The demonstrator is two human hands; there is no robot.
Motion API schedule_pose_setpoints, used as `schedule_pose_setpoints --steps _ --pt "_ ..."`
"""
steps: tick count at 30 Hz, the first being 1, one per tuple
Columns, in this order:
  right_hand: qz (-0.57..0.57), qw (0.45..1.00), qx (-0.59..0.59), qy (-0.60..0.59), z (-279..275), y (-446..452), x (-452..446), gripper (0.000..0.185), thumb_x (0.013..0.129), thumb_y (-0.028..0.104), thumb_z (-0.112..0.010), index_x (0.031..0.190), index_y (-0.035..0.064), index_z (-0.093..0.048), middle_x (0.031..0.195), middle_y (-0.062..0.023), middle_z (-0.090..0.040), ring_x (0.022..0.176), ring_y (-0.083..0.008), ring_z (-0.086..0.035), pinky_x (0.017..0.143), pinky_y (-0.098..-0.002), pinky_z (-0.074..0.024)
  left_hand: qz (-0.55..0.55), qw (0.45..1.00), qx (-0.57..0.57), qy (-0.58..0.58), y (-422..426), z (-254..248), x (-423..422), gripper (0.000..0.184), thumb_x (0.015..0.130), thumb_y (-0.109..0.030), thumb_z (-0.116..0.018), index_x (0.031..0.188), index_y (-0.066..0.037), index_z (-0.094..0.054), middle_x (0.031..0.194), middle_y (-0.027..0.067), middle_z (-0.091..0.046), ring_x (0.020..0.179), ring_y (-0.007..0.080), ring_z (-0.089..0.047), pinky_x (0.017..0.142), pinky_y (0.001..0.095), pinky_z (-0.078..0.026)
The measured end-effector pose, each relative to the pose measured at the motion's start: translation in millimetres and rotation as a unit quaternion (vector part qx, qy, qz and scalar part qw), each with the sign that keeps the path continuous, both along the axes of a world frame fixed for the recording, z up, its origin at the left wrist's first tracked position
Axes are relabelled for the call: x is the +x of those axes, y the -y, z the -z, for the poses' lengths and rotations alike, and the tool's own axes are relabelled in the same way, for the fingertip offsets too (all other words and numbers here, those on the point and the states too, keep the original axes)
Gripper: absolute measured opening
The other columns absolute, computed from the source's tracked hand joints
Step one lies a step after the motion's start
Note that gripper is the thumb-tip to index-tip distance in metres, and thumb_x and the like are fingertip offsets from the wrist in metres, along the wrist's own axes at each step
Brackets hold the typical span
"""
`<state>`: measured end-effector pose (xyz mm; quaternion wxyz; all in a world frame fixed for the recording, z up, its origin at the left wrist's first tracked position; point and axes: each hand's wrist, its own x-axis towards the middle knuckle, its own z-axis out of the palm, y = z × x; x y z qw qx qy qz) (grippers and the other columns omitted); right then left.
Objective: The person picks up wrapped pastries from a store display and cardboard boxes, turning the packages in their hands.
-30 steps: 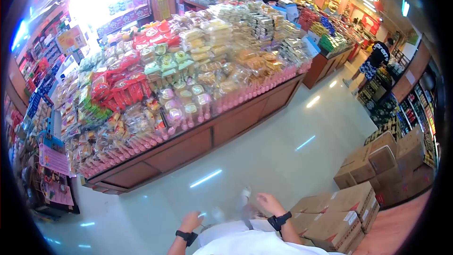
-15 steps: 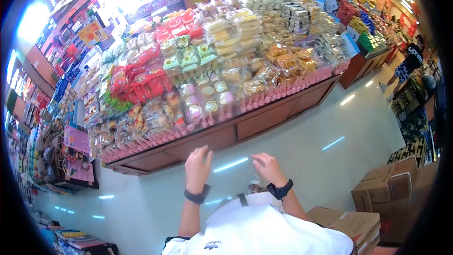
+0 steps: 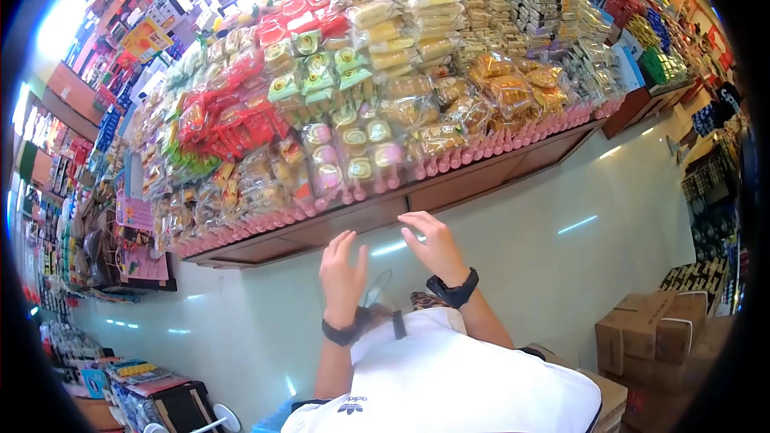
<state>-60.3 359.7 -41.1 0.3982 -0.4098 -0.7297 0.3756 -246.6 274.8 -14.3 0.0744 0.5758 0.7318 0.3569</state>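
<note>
My left hand [image 3: 343,277] is raised above the floor with its fingers stretched out, and nothing is in it. Beside it, my right hand [image 3: 433,248] reaches forward, fingers apart and bare of any object. Each wrist wears a black band. Both hands are nearest to the front of a wide display counter [image 3: 321,232], apart from it. Heaped on the counter are red packets [image 3: 233,124], green-and-cream packs [image 3: 314,72], packs of round pink cakes [image 3: 325,164], yellow wrapped rolls [image 3: 393,36] and orange-brown bagged snacks [image 3: 505,88].
Pink scalloped trim [image 3: 473,148] edges the counter. Cardboard boxes [image 3: 642,329] are stacked at right. At lower left stands a black case [image 3: 188,409] with goods beside it. A pale shiny floor [image 3: 529,265] runs in front. A person [image 3: 718,112] is at far right.
Both hands have risen in view; the right has shifted left, closer to the left hand. The view has tilted down, so the counter sits higher and more shows at lower left.
</note>
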Motion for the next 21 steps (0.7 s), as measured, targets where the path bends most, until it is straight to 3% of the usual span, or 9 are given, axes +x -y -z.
schedule_pose_setpoints --steps 6,17,21 --pt "0.016 0.999 -0.009 0.033 11.3 -23.6 -45.4 0.027 0.094 0.014 -0.067 0.118 -0.0003 -0.071 0.115 -0.0177 -0.071 0.107 -0.0358 -0.068 0.093 -0.0412 -0.0538 0.044 0.998 -0.031 0.025 -33.3 12.3 -44.0 0.030 0.091 -0.014 -0.073 0.119 -0.002 -0.070 0.115 0.0166 -0.072 0.106 0.0356 -0.069 0.092 0.0423 -0.055" --pt "0.062 0.992 -0.014 0.112 2.1 -61.4 -136.9 0.029 0.094 0.016 -0.067 0.119 0.0036 -0.072 0.116 -0.0159 -0.071 0.108 -0.0367 -0.067 0.095 -0.0423 -0.0532 0.096 0.991 0.023 0.087 -94.3 11.0 -157.2 0.039 0.088 -0.019 -0.079 0.122 -0.002 -0.070 0.122 0.0160 -0.070 0.109 0.0367 -0.068 0.092 0.0433 -0.055" --pt "0.079 0.989 -0.026 0.124 2.0 -64.6 -158.3 0.029 0.093 0.014 -0.067 0.119 0.0035 -0.072 0.116 -0.0155 -0.071 0.108 -0.0364 -0.068 0.095 -0.0421 -0.0532 0.095 0.989 -0.013 0.116 -107.6 15.7 -182.9 0.042 0.086 -0.019 -0.081 0.123 -0.002 -0.069 0.122 0.0164 -0.070 0.109 0.0370 -0.068 0.091 0.0428 -0.055"
